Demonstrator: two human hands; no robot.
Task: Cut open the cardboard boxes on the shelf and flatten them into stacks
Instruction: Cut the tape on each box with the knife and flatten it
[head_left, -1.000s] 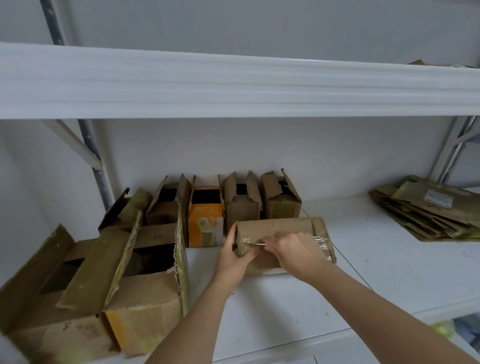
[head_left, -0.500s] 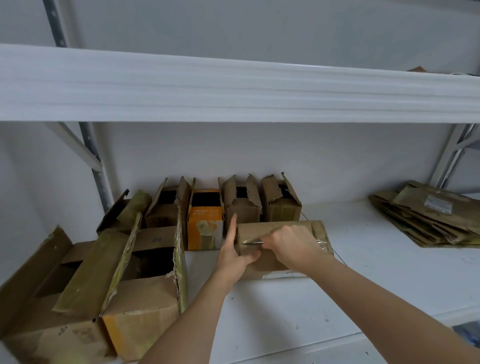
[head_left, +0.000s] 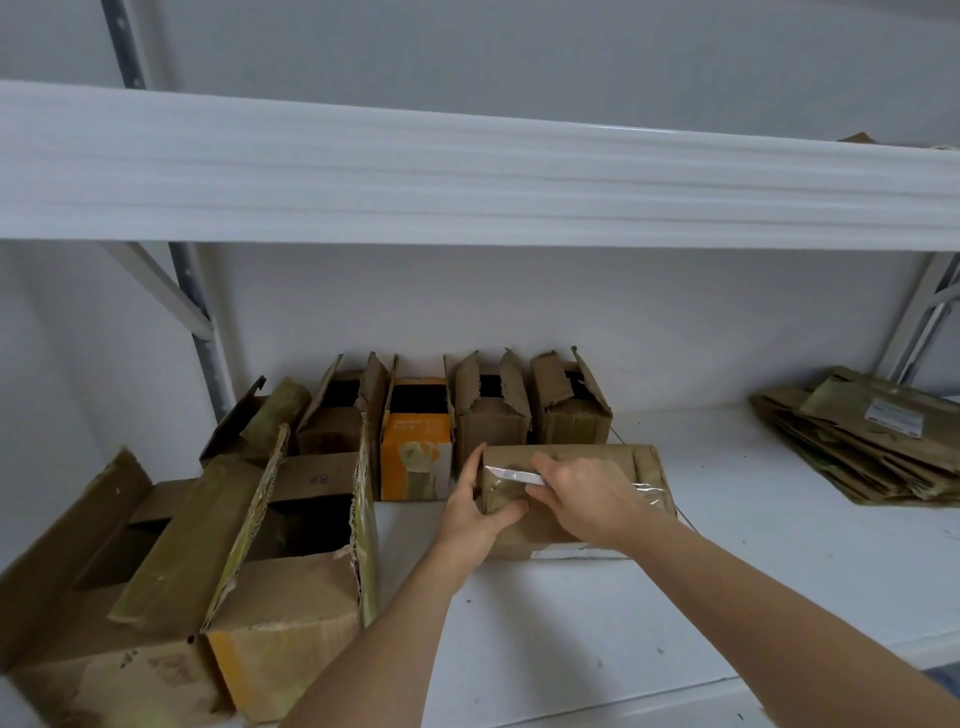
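A taped brown cardboard box (head_left: 641, 470) lies in the middle of the white shelf (head_left: 571, 623). My left hand (head_left: 475, 506) grips its left end, thumb on the front face and fingers up along the side. My right hand (head_left: 582, 499) holds a small knife (head_left: 511, 474) whose blade lies flat along the tape on the box's top, pointing left. A pile of flattened boxes (head_left: 872, 447) sits at the far right of the shelf.
A row of small open boxes (head_left: 488, 415), one orange (head_left: 415, 452), stands against the back wall. Large torn open boxes (head_left: 218, 561) fill the shelf's left side. An upper shelf (head_left: 467, 171) overhangs close above. Steel uprights stand at both ends.
The box and both hands stay in place; the blade has shifted slightly along the tape. The camera has tilted a little, so everything sits lower in view.
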